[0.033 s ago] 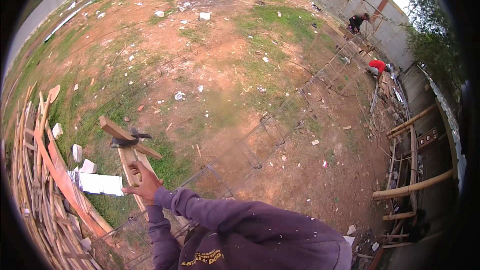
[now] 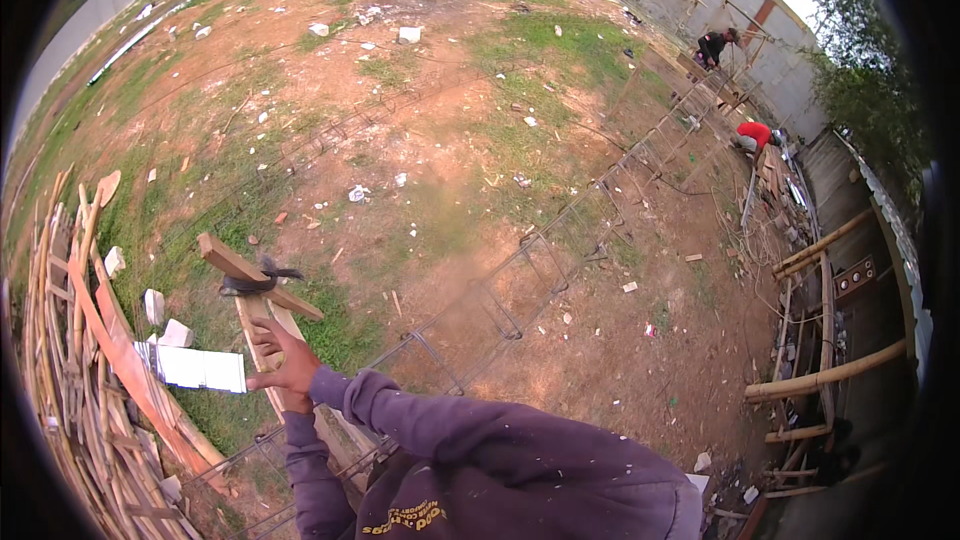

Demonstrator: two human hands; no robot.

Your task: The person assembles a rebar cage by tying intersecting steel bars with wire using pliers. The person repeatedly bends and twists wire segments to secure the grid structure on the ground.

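My right hand (image 2: 288, 358) is over a narrow pale wooden board (image 2: 252, 322), its fingers apart and slightly curved. Nothing shows clearly between those fingers. The thumb tip comes up to the right end of a white rectangular piece (image 2: 200, 368) in the picture; whether they touch I cannot tell. Just below, my left hand (image 2: 297, 401) is mostly hidden behind the right one, so its fingers do not show. A shorter wooden crosspiece (image 2: 225, 258) lies across the board's far end, with a black strap (image 2: 255, 283) wrapped around the joint.
Bamboo poles and wood strips (image 2: 60, 340) are heaped at left, beside pale blocks (image 2: 154, 306). A long rebar cage (image 2: 480, 310) runs diagonally across the dirt. Two people, one in a red shirt (image 2: 754, 130), bend down at far right. A bamboo frame (image 2: 825, 330) stands along the right.
My right hand's fingers have spread and straightened a little over the board, and the hand has shifted slightly. Both sleeves have moved slightly. The surroundings look the same.
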